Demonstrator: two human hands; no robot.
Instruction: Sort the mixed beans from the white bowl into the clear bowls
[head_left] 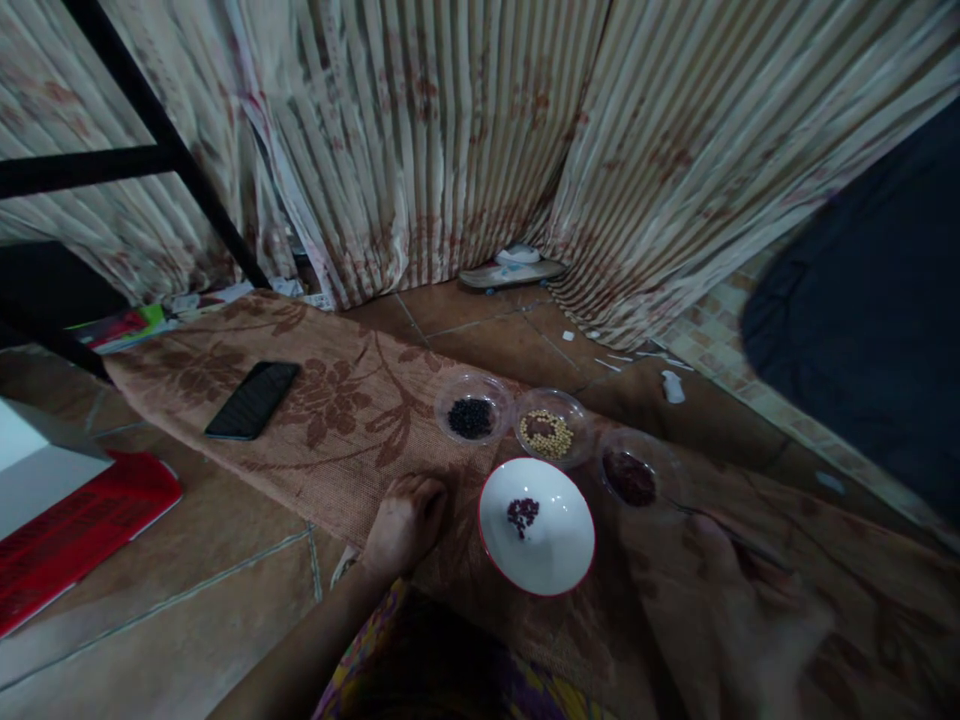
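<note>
My left hand rests on the brown patterned cloth with its fingers curled in a loose fist; I see nothing in it. Right of it stands a white bowl with a red rim, holding a small heap of dark red beans. My right hand, smeared by motion, grips a thin metal tool whose exact kind is unclear. The tool points left towards a clear dish of dark red beans. Two more clear dishes stand behind the bowl, one with black beans, one with yellow soybeans.
A black phone lies on the cloth to the left. Beyond the narrow table are a tiled floor, a skateboard and striped curtains. A red-and-white box sits at left; a dark rounded object at right.
</note>
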